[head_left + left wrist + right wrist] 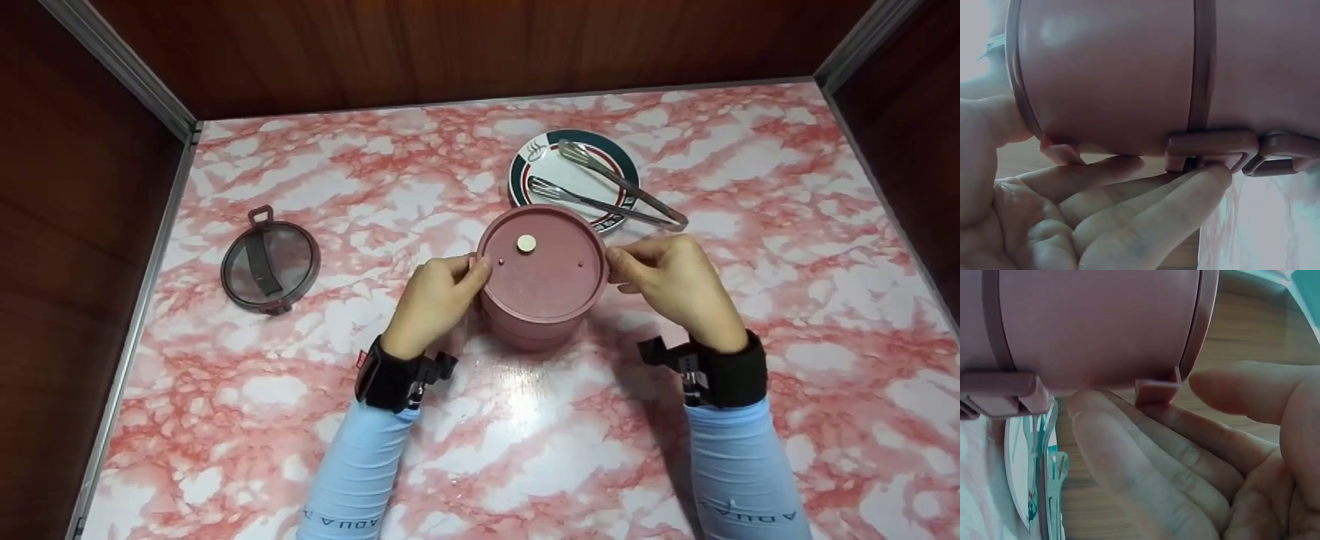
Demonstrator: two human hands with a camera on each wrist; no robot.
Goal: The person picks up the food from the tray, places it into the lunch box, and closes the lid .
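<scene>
A dusty-pink round tiered lunch box [544, 281] stands in the middle of the table, its flat top bearing a cream button [526, 244] and two tiny knobs. My left hand [431, 304] grips its left side, thumb at the top rim and fingers against the wall. In the left wrist view those fingers lie along a small tab [1062, 153] and a side clip [1213, 147]. On the opposite side my right hand [679, 285] holds it, thumb by the rim. The right wrist view has the fingers under another tab [1157, 391].
At the left lies a round lid [271, 266] with a dark frame, see-through middle and loop handle. Behind the lunch box, metal tongs [615, 176] rest across a white plate [523, 184] with a dark green rim. Wooden panels [480, 52] wall the table in.
</scene>
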